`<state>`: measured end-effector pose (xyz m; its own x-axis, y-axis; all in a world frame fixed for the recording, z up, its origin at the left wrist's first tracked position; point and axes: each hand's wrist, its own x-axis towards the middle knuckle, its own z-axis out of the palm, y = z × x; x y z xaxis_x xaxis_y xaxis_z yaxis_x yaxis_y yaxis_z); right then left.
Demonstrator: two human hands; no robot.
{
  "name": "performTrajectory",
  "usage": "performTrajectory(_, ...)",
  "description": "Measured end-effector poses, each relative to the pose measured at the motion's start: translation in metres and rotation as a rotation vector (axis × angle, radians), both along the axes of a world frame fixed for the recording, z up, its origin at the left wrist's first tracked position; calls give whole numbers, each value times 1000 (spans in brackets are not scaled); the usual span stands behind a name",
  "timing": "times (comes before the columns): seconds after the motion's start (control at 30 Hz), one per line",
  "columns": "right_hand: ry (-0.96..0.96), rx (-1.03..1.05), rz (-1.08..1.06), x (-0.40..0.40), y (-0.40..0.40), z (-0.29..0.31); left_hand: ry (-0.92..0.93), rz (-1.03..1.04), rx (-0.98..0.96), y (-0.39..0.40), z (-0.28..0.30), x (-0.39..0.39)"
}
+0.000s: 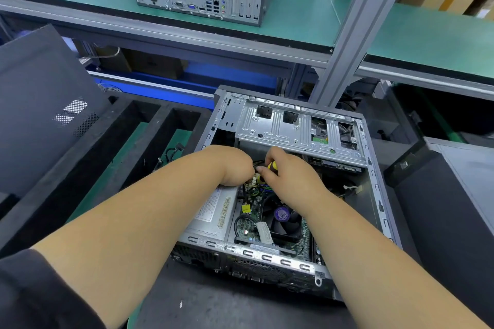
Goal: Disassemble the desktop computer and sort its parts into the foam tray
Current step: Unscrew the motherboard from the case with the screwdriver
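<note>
Open desktop computer (pixel 294 181) lies on the bench, right of the foam tray (pixel 149 125). Right hand (pixel 291 171) grips a yellow-handled screwdriver (pixel 272 167); left hand (pixel 235 165) works the wire connector (pixel 256 177), fingers hidden, probably pinching. Advice: steady the plug, pull straight, avoid levering the board.

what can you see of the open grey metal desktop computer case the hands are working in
The open grey metal desktop computer case lies on its side on the dark work surface, side panel off, interior facing up. A silver drive cage with cut-outs spans its far end. Inside sit a silver power supply with a barcode label, a green motherboard and a black cooler fan with a purple sticker. Both hands reach inside: the left hand is at a cable connector, the right hand grips a yellow-and-black screwdriver handle.
</note>
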<state>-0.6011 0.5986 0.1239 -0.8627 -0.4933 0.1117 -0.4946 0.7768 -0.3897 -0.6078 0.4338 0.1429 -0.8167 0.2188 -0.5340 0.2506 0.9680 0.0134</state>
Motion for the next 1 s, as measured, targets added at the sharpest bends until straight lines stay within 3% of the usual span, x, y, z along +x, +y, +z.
performTrajectory(0.23, 0, -100, -21, 0, 4, 2, 14, 50, 39, 0, 0, 0)
performTrajectory(1.0, 27, -30, 71, 3, -1, 3, 18, 11, -5, 1, -2, -1)
